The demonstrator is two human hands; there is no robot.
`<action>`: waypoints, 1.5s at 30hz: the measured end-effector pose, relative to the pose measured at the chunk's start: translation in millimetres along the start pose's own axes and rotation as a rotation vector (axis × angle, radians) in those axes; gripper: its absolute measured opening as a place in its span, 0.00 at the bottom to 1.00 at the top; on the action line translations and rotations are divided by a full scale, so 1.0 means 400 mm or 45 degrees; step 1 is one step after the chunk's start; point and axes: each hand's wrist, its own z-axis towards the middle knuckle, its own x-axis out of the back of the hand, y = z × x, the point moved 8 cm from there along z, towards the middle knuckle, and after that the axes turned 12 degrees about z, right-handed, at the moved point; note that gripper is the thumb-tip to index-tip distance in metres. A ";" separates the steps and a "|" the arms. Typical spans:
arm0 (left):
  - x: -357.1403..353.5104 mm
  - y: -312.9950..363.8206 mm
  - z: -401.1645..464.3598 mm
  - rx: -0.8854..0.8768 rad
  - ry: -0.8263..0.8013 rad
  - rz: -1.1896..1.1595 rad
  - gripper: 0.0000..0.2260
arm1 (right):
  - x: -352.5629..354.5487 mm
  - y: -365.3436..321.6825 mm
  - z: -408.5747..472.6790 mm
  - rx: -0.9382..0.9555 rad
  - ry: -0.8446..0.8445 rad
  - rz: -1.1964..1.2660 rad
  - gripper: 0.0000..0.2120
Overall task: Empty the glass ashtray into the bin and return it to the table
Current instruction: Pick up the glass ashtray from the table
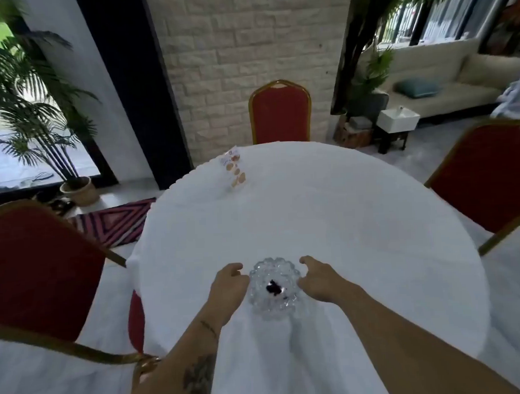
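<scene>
On the near edge of the round white-clothed worktop sits the scalloped clear glass ashtray, dark ash inside. The left hand and right hand flank it, each grip half-curled, empty. Beyond stands a red gold-framed chair.

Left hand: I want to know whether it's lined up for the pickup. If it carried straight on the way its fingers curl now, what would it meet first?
Probably the glass ashtray: the left hand sits beside its rim, fingers curled toward it. Contact is unclear.
</scene>
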 end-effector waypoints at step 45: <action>0.325 -0.416 -0.412 -0.303 -0.160 -0.209 0.21 | -0.610 -0.101 -0.523 -0.085 0.259 0.714 0.27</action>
